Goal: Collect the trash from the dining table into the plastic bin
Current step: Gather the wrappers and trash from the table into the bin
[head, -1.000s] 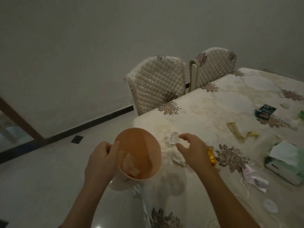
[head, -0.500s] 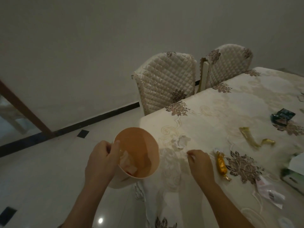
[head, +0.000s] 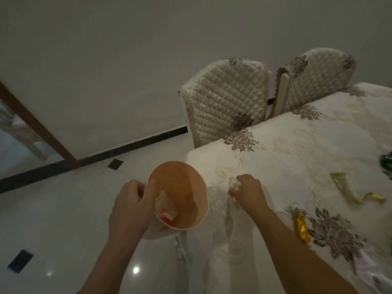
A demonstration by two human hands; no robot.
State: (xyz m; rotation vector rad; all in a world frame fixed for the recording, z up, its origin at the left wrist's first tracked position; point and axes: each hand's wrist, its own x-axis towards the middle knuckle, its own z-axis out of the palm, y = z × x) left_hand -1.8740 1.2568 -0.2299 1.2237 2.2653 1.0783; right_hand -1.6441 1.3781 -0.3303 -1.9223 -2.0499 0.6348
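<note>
My left hand (head: pixel 132 203) grips the rim of the orange plastic bin (head: pixel 180 183) and holds it just off the corner of the dining table (head: pixel 286 158). White and red scraps (head: pixel 164 211) lie inside the bin. My right hand (head: pixel 247 190) rests on the tablecloth right of the bin, its fingers closed around a crumpled white tissue (head: pixel 233 183). Farther right on the table lie a gold candy wrapper (head: pixel 302 227), a long gold wrapper (head: pixel 344 188), a small gold piece (head: pixel 374 197) and a white printed wrapper (head: pixel 369 270).
Two chairs with quilted covers (head: pixel 224 98) (head: pixel 318 77) stand against the table's far side. A dark green packet (head: pixel 387 164) shows at the right edge. White tiled floor (head: pixel 63 209) lies to the left, with a wooden door frame (head: pixel 36 124) beyond.
My right hand left the first tissue, dropped to the cloth, then moved forward and closed on the crumpled tissue. The view swung left. The bin stayed in my left hand.
</note>
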